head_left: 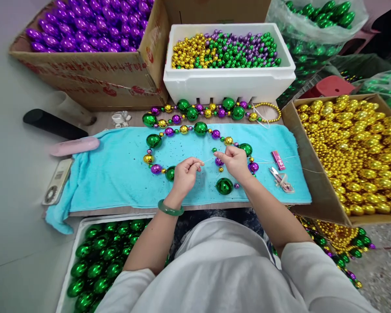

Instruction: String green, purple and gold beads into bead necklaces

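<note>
Between my two hands runs a thin pale string (208, 161). My left hand (185, 174) pinches it near a large green bead (170, 173). My right hand (233, 161), also closed in a pinch, grips it farther right, above a purple bead (219, 161) that it partly hides. A strand of green, purple and gold beads (200, 128) curves round both hands on the turquoise towel (117, 174). In front of my right forearm, a big green bead (224, 186) rests on the towel beside a small purple one (236, 185).
Small scissors (282, 179) and a pink packet (278, 160) lie at right. A finished-looking bead strand (192, 114) lies behind the towel. Beyond stand a white foam box (230, 80) and a carton of purple beads (84, 82); a carton of gold beads (319, 174) stands right.
</note>
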### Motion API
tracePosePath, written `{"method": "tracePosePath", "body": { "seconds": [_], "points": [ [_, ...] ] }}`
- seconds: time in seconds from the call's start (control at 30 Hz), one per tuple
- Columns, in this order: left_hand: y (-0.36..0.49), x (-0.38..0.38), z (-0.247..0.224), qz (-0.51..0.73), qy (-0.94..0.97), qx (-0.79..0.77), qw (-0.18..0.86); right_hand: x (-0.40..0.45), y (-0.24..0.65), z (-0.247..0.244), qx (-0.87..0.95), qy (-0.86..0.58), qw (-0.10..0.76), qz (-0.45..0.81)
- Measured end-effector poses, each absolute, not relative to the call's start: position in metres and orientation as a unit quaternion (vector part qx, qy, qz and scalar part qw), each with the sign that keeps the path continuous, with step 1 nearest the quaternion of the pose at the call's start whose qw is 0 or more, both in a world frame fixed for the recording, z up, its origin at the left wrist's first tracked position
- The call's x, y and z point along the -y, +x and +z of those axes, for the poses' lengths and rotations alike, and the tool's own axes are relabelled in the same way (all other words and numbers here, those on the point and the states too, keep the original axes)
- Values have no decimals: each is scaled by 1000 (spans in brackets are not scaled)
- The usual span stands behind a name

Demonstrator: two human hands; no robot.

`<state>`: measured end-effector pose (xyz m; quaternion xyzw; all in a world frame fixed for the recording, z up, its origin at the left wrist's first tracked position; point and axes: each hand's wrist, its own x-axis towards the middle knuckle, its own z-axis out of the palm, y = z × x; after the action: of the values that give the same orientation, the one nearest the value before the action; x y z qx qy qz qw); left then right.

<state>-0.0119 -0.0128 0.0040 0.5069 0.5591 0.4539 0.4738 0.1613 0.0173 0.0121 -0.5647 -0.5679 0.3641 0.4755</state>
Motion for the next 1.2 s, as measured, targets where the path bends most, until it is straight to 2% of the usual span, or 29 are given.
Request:
{"method": "tracePosePath", "body": {
  "seconds": [0.27,0.63,0.73,0.83,0.9,1.07,1.2],
  "points": [
    [-11,9,19,410,454,-510,605,-20,171,19,553,-560,477,390],
    [2,7,6,460,484,-567,483,7,151,23,634,-508,437,386],
    [3,6,7,480,459,-559,496,-2,161,17,588,-555,461,366],
    [-5,4,8,469,410,-556,550,-10,178,11,602,-570,406,385],
    [-12,3,9,454,375,-557,586,-10,192,7,624,-580,388,351],
    [-16,5,18,466,300,-553,622,-4,217,4,621,-615,436,212],
    [-6,9,25,470,313,-550,615,5,209,15,642,-588,451,196]
  ]
}}
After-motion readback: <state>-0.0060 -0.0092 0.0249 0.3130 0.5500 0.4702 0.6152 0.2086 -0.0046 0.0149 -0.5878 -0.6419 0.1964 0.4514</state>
